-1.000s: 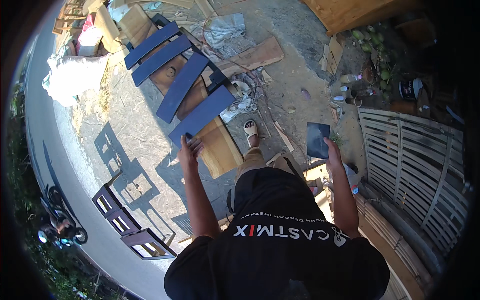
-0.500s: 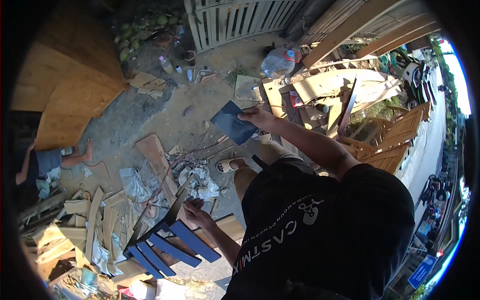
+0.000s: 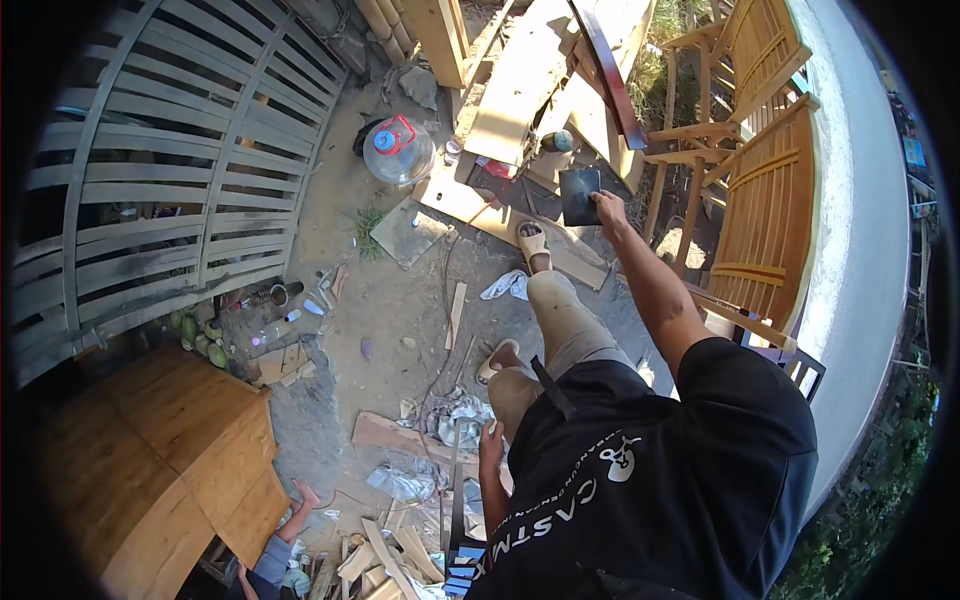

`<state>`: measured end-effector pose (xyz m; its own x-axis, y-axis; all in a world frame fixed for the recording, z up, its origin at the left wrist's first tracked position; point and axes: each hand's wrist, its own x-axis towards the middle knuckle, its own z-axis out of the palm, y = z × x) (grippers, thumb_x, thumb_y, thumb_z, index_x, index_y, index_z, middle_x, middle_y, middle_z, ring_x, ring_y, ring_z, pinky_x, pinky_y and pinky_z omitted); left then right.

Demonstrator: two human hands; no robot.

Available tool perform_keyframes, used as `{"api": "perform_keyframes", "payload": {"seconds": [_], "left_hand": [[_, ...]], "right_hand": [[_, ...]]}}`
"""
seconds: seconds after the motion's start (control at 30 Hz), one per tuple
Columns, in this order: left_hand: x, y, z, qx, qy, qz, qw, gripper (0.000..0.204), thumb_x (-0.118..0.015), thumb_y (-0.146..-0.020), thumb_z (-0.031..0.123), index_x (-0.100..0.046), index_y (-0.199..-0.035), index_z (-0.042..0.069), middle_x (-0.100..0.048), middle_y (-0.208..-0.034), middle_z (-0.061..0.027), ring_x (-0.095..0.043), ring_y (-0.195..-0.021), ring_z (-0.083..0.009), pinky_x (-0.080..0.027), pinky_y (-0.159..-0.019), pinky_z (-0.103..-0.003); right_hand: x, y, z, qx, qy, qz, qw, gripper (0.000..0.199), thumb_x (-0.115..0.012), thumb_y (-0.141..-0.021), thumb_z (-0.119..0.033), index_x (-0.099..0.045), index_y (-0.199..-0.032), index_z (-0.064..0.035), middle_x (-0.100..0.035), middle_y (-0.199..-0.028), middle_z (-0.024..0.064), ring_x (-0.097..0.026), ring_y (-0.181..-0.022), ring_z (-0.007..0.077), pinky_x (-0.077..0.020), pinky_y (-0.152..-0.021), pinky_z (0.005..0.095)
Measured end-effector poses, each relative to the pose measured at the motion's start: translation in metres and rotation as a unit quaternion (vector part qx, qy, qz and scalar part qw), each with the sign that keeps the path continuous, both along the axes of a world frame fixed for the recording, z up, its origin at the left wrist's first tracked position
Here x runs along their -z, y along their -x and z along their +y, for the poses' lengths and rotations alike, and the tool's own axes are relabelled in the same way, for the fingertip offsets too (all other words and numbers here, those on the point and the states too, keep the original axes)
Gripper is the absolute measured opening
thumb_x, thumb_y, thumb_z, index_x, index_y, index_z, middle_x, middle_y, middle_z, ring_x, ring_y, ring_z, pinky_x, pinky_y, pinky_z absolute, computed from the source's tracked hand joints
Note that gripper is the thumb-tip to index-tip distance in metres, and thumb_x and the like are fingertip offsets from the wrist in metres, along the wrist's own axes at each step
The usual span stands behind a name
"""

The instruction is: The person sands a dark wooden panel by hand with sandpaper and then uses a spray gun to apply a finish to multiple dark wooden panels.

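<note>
Swung round since 0.5 s ago: right hand point(image 3: 606, 207), fingers clamped on a dark square sheet point(image 3: 580, 195), reaches outward; left hand point(image 3: 490, 447) hangs empty, fingers loosely apart. Best kept level, gripped firmly.

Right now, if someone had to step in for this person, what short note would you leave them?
Right hand: raised forward, gripping a dark flat panel by its edge, over the planks.
Left hand: hangs by the knee; a long dark strip runs down beside it, but I cannot tell if the hand grips it.
Around: water jug ahead on the dirt, wooden chairs to the right, slatted fence to the left, scrap wood by the feet.
Done: panel picked up. Left: it has not been set down anywhere.
</note>
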<state>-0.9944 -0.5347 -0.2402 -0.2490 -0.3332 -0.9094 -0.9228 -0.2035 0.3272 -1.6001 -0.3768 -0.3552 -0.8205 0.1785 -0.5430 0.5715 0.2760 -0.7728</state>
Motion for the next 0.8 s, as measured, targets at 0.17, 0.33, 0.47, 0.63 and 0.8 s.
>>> {"api": "perform_keyframes", "payload": {"seconds": [0.17, 0.33, 0.47, 0.63, 0.8], "left_hand": [[0.037, 0.059, 0.045, 0.106, -0.093, -0.043, 0.989, 0.099, -0.065, -0.095, 0.061, -0.024, -0.164, 0.003, -0.046, -0.153, -0.0358, -0.046, -0.144, -0.0464, -0.04, -0.117, -0.046], [0.054, 0.087, 0.05, 0.2, -0.169, -0.196, 0.945, 0.118, -0.073, -0.085, 0.068, -0.014, -0.167, 0.007, -0.045, -0.151, -0.039, -0.05, -0.14, -0.0481, -0.042, -0.116, -0.048], [0.046, 0.136, 0.041, 0.16, -0.184, -0.221, 0.944, 0.121, -0.079, -0.082, 0.064, -0.013, -0.166, 0.007, -0.051, -0.146, -0.0384, -0.057, -0.132, -0.0475, -0.048, -0.11, -0.048], [0.051, 0.145, 0.032, 0.153, -0.181, -0.235, 0.943, 0.119, -0.082, -0.081, 0.059, -0.017, -0.165, 0.005, -0.059, -0.138, -0.0356, -0.063, -0.125, -0.0465, -0.052, -0.104, -0.047], [0.058, 0.157, 0.017, 0.183, -0.195, -0.236, 0.934, 0.113, -0.083, -0.083, 0.053, -0.019, -0.165, 0.006, -0.061, -0.135, -0.0351, -0.066, -0.121, -0.0443, -0.054, -0.101, -0.046]], "right_hand": [[0.131, 0.129, -0.001, 0.114, 0.024, -0.032, 0.993, 0.031, -0.077, -0.089, -0.016, -0.075, -0.113, 0.0034, -0.076, -0.098, 0.0083, -0.068, -0.085, 0.015, -0.0518, -0.078, 0.0302], [0.207, 0.243, -0.024, 0.183, -0.015, 0.007, 0.983, 0.034, -0.076, -0.088, -0.018, -0.074, -0.113, 0.0054, -0.077, -0.1, 0.0129, -0.07, -0.09, 0.02, -0.0537, -0.084, 0.0338], [0.249, 0.309, 0.014, 0.263, 0.063, -0.004, 0.963, 0.022, -0.078, -0.087, -0.011, -0.075, -0.104, 0.0041, -0.075, -0.092, 0.0108, -0.069, -0.083, 0.0194, -0.0533, -0.077, 0.0328], [0.305, 0.33, 0.043, 0.307, 0.219, 0.054, 0.925, 0.029, -0.075, -0.092, -0.003, -0.067, -0.118, 0.0066, -0.073, -0.104, 0.0127, -0.071, -0.088, 0.0222, -0.0569, -0.081, 0.0353], [0.328, 0.357, 0.084, 0.337, 0.278, 0.083, 0.896, 0.022, -0.073, -0.094, -0.006, -0.069, -0.114, 0.004, -0.073, -0.103, 0.0105, -0.072, -0.087, 0.0216, -0.0607, -0.079, 0.0371]]}}
